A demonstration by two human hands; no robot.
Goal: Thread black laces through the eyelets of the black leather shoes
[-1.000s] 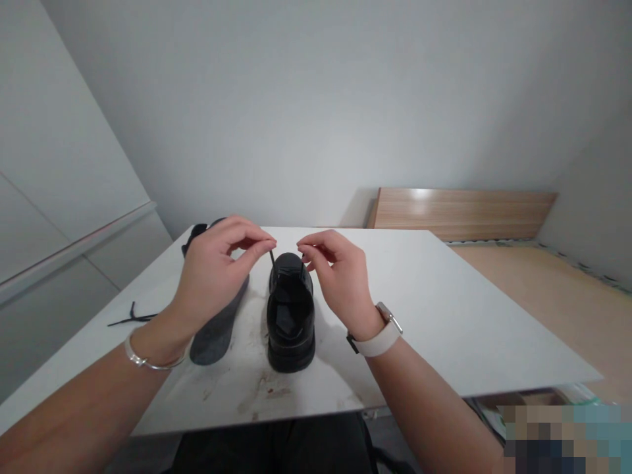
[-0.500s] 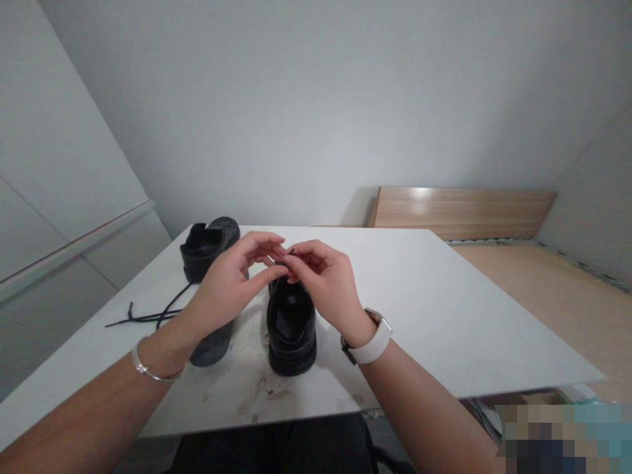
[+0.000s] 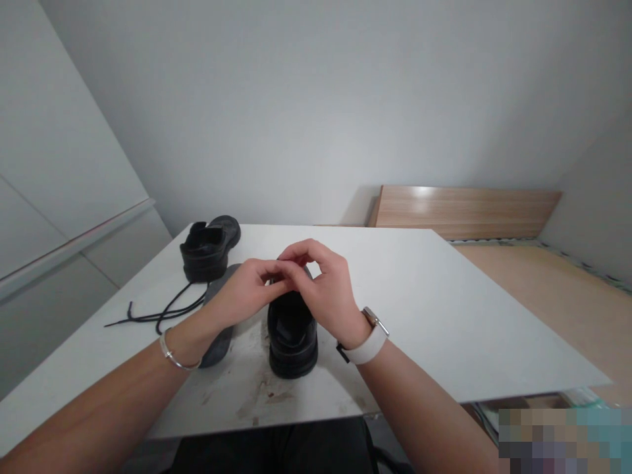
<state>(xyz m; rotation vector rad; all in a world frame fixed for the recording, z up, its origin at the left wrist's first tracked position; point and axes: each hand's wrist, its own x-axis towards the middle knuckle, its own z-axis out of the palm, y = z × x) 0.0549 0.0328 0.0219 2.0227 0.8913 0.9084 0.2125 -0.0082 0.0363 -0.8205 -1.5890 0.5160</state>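
A black shoe (image 3: 293, 359) stands on the white table with its heel toward me. Over its front part my left hand (image 3: 259, 283) and my right hand (image 3: 318, 283) meet, fingertips pinched together. They cover the lacing area and most of the toe. A thin dark lace end showed at the right fingertips a moment ago; now the fingers hide it. What the left fingers pinch is also hidden. Under my left wrist lies a dark grey insole (image 3: 217, 345), partly covered by the arm.
Behind on the left is another black shoe (image 3: 203, 266). Loose black laces (image 3: 148, 318) lie in front of it. Dirt marks (image 3: 271, 397) spot the white table (image 3: 419, 316) near its front edge. A wooden headboard (image 3: 464, 209) stands beyond on the right.
My left hand has moved down and right, its fingers now closed against the right hand's. The right hand has shifted slightly, and the lace tip is out of sight. More of the insole shows.
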